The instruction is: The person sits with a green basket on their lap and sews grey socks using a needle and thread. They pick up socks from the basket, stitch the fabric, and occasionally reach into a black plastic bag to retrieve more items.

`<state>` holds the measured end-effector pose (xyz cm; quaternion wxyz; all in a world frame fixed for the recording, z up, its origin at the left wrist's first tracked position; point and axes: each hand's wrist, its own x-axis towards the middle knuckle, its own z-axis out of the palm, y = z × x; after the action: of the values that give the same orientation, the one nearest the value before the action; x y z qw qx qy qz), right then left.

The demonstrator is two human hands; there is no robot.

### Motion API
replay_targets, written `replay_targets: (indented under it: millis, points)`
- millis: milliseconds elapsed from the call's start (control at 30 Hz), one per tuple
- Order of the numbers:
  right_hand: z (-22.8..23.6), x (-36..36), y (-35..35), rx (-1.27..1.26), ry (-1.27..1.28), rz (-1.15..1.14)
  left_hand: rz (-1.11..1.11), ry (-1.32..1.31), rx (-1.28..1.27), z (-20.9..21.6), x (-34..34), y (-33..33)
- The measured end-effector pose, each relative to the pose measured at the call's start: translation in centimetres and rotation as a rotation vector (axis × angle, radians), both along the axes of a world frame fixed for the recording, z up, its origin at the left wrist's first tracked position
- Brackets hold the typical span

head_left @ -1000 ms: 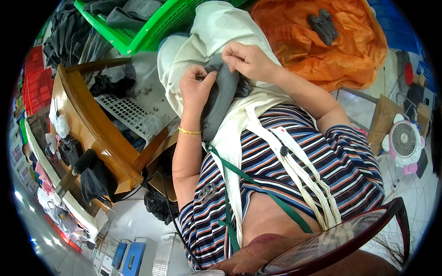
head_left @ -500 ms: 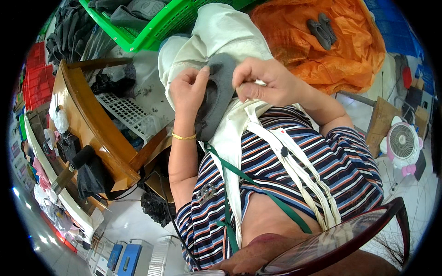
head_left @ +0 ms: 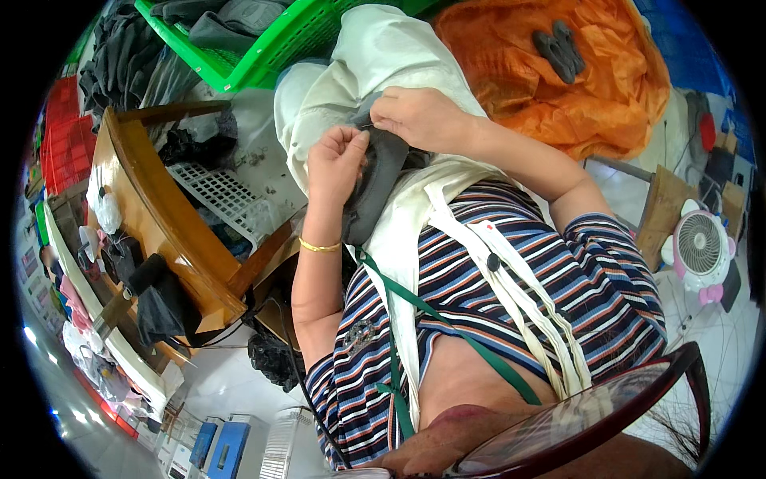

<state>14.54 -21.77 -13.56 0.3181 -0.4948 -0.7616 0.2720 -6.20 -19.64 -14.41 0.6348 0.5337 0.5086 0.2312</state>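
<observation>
A dark grey cloth shoe (head_left: 380, 172) lies on the white apron (head_left: 403, 48) over my lap. My left hand (head_left: 335, 164), with a gold bracelet at the wrist, is closed in a pinch on the shoe's upper near its far end. Just right of those fingertips, my right hand (head_left: 419, 120) is closed with thumb and fingers pressed together above the shoe. A thin sliver shows between the two hands' fingertips, too small to name. The right hand covers part of the shoe's far end.
A green crate (head_left: 231, 72) with grey pieces stands beyond my knees. An orange sheet (head_left: 511, 72) bears a pair of grey shoes (head_left: 558, 52). To the left are a wooden table edge (head_left: 163, 231) and a white basket (head_left: 215, 199); a fan (head_left: 698, 243) stands right.
My right hand has moved left and away from my body, from the shoe's right side to near my left fingertips. The shoe has tilted; its right edge is now partly covered.
</observation>
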Motion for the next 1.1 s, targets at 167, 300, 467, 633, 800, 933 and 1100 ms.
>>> replay_targets:
  millis: [167,300,467,633,800,933,1100]
  points:
    - [-0.7,-0.3,0.2,0.108,-0.198,0.011,-0.099,0.211,0.446,0.5,0.8,-1.3]
    - [-1.0,-0.1,0.7,0.160,-0.238,0.039,0.029,0.023,0.202,-0.8,0.5,-0.2]
    - [-1.3,-0.7,0.4,0.108,0.018,0.032,0.059,-0.026,-0.065,-0.2,0.7,0.3]
    - [-2.0,-1.2,0.8,0.161,0.365,0.069,0.070,-0.057,-0.013,-1.0,0.6,-0.2]
    - [-0.6,0.7,0.9,-0.366,0.504,-0.013,0.011,-0.038,0.185,-0.6,0.2,-1.0]
    - [-1.8,0.5,0.9,-0.088,0.261,-0.068,-0.031,0.191,0.522,0.6,1.4,-1.9]
    - [-2.1,0.4,0.7,0.007,0.128,-0.090,-0.045,0.373,0.736,0.9,1.9,-2.0]
